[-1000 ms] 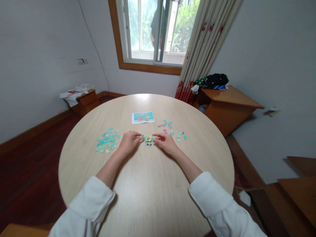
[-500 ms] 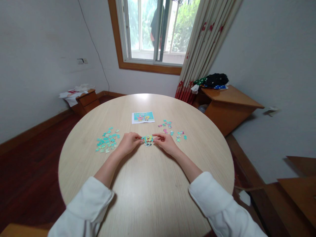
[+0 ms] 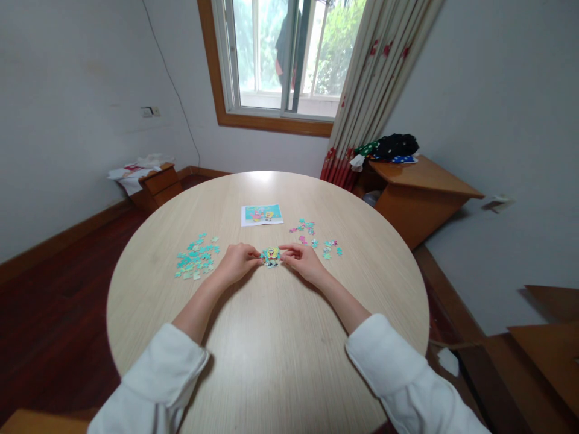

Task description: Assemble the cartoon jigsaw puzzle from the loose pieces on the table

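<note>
A small block of joined jigsaw pieces (image 3: 272,255), showing a yellow cartoon figure, lies on the round table between my hands. My left hand (image 3: 239,261) is closed, with its thumb and fingertips on the block's left edge. At the right edge is my right hand (image 3: 302,259), its index finger reaching along the top corner and its thumb lower down, the other fingers curled. Loose turquoise and pale green jigsaw pieces (image 3: 195,258) are scattered left of my left hand. Beyond my right hand lie pink and turquoise jigsaw pieces (image 3: 327,248).
A picture sheet (image 3: 262,215) with pink and yellow cartoon figures lies beyond the block on the round table (image 3: 271,361). Clothes (image 3: 393,147) are heaped on a wooden desk (image 3: 425,175) at the right. A window and a curtain (image 3: 362,90) are behind the table.
Both hands stay in nearly the same place, at either side of the joined jigsaw pieces. Only a very slight shift shows at the block's left edge.
</note>
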A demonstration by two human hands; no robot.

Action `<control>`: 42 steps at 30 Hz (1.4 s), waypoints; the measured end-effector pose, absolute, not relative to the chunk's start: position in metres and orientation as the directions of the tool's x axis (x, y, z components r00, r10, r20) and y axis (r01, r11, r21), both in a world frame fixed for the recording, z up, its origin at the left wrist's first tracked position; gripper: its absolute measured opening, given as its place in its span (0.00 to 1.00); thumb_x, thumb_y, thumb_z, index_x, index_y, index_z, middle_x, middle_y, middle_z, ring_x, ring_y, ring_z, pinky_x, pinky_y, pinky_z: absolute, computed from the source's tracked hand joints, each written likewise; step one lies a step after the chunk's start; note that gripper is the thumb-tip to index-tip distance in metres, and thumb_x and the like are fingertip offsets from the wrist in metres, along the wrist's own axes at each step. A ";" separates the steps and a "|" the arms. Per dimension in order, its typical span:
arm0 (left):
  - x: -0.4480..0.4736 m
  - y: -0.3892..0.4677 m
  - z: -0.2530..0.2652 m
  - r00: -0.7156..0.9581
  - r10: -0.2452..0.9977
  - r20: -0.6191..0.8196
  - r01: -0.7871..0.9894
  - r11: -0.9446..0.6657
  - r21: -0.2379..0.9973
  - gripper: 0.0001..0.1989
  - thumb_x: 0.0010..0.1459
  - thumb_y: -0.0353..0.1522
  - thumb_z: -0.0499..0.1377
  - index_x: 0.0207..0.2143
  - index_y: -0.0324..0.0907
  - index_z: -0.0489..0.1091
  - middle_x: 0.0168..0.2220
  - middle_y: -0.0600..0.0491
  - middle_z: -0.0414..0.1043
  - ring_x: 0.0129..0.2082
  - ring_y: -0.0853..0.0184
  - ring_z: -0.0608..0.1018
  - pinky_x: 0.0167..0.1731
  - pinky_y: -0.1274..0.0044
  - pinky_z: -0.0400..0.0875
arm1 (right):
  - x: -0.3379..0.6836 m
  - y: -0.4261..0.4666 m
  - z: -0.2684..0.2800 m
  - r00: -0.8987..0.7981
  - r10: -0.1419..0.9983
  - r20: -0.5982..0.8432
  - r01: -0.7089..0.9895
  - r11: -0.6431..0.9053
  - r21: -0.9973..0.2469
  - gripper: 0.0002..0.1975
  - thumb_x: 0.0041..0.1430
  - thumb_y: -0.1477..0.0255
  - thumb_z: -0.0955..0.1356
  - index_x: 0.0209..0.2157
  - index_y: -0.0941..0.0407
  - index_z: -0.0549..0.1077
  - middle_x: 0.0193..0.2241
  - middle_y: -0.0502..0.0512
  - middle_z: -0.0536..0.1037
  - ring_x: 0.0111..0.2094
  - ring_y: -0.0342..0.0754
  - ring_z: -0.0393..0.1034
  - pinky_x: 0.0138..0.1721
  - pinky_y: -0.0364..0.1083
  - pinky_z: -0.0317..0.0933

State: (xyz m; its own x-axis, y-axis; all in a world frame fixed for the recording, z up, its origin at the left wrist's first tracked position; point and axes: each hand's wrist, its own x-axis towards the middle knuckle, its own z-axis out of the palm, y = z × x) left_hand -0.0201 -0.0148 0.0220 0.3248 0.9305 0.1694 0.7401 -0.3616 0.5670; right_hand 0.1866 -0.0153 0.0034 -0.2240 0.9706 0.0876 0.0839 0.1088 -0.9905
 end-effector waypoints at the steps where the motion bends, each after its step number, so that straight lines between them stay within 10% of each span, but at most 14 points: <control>1: -0.020 -0.015 0.022 0.328 0.930 0.168 0.742 -0.364 0.562 0.08 0.51 0.34 0.61 0.32 0.41 0.78 0.31 0.48 0.79 0.30 0.64 0.77 0.32 0.75 0.67 | 0.187 -0.015 0.003 -0.226 0.970 0.087 0.087 0.109 -0.990 0.16 0.43 0.70 0.70 0.37 0.59 0.76 0.25 0.52 0.77 0.27 0.43 0.70 0.33 0.44 0.64; 42: 0.000 -0.022 0.006 0.322 0.769 0.551 0.564 -0.624 0.541 0.05 0.48 0.31 0.66 0.31 0.43 0.76 0.30 0.51 0.79 0.32 0.64 0.77 0.38 0.70 0.67 | 0.187 -0.017 0.006 -0.342 0.928 0.145 0.191 0.220 -0.957 0.13 0.50 0.64 0.67 0.25 0.60 0.74 0.24 0.52 0.75 0.26 0.42 0.65 0.31 0.43 0.59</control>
